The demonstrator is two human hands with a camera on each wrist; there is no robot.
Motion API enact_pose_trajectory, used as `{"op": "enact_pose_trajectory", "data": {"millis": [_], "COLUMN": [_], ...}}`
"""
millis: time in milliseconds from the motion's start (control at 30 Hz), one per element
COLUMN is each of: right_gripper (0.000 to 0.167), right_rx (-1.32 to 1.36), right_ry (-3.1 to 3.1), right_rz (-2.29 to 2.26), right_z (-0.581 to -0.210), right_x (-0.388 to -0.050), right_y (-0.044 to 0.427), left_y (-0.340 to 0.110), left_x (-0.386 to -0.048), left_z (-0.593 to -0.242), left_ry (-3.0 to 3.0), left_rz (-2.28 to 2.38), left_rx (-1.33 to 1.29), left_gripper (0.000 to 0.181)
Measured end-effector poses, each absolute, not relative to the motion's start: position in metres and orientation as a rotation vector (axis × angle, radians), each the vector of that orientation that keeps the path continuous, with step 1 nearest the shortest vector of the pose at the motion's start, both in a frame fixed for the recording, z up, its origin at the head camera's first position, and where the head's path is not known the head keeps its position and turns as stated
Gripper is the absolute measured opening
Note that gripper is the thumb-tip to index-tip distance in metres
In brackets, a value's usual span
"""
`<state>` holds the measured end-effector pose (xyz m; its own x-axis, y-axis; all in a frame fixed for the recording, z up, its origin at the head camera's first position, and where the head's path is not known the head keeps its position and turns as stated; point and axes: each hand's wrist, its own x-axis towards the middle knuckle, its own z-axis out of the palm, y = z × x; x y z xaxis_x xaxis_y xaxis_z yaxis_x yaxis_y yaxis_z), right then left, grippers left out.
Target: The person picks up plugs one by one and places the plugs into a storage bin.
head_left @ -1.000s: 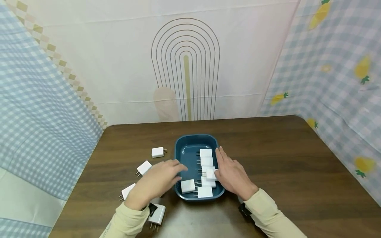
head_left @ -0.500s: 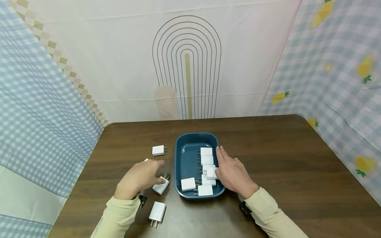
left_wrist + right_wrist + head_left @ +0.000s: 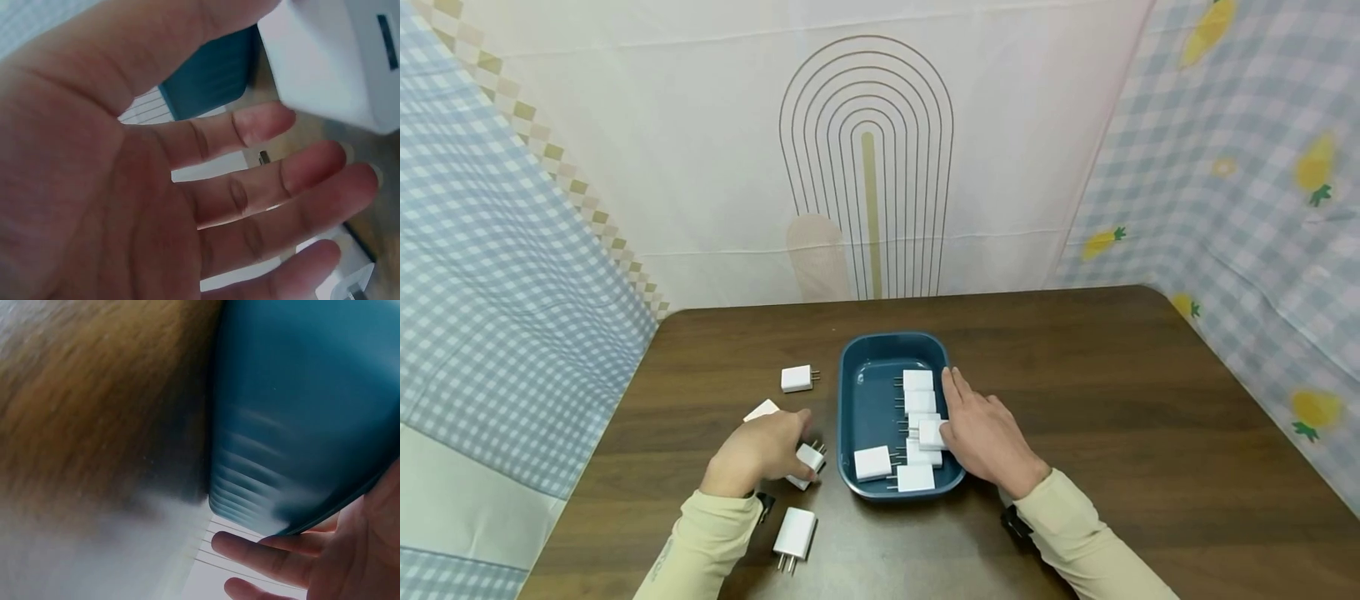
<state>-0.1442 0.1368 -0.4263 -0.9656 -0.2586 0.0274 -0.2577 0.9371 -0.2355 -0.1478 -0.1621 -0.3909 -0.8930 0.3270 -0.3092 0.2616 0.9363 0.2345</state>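
My left hand (image 3: 758, 454) reaches over a white plug-in charger (image 3: 811, 457) on the table, thumb at its near side. In the left wrist view this charger (image 3: 331, 69) lies by the thumb tip, and the other fingers (image 3: 250, 190) stretch out apart. A dark blue tray (image 3: 880, 336) holds several white chargers, mostly lined along its right side with prongs pointing left; one charger (image 3: 932, 434) lies on top of others. My right hand (image 3: 992, 437) rests along the tray's right rim, fingers straight. In the right wrist view its fingers (image 3: 269, 556) lie by the tray wall (image 3: 300, 425); its thumb is hidden.
Further chargers lie left of the tray: one at the back (image 3: 796, 379), one partly behind my left hand (image 3: 762, 410), and one nearer me (image 3: 795, 533), prongs toward me. The wooden table (image 3: 1075, 367) ends at hanging cloths behind and at both sides.
My left hand has drawn back from over the tray's left edge to the charger beside it, and its thumb has lowered there. The right hand and the chargers in the tray stay put.
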Motion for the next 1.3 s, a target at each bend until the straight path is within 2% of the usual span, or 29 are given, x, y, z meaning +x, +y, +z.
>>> {"op": "enact_pose_trajectory", "data": {"millis": [367, 800, 1300], "right_gripper": [0.073, 0.073, 0.072], "right_rx": [-0.406, -0.396, -0.384], "right_ry": [3.07, 3.058, 3.049], "right_rz": [-0.383, -0.396, -0.434], "right_z": [-0.422, -0.424, -0.425], "right_x": [-0.148, -0.147, -0.145], "right_y": [0.136, 0.136, 0.136], "left_y": [-0.157, -0.157, -0.159], "left_x": [-0.151, -0.151, -0.145], "left_z": [-0.396, -0.397, -0.379], "left_ry": [2.739, 2.79, 2.882], "left_rz": [0.216, 0.192, 0.223], "left_rx": [0.385, 0.466, 0.538], "left_gripper": [0.054, 0.041, 0.039]}}
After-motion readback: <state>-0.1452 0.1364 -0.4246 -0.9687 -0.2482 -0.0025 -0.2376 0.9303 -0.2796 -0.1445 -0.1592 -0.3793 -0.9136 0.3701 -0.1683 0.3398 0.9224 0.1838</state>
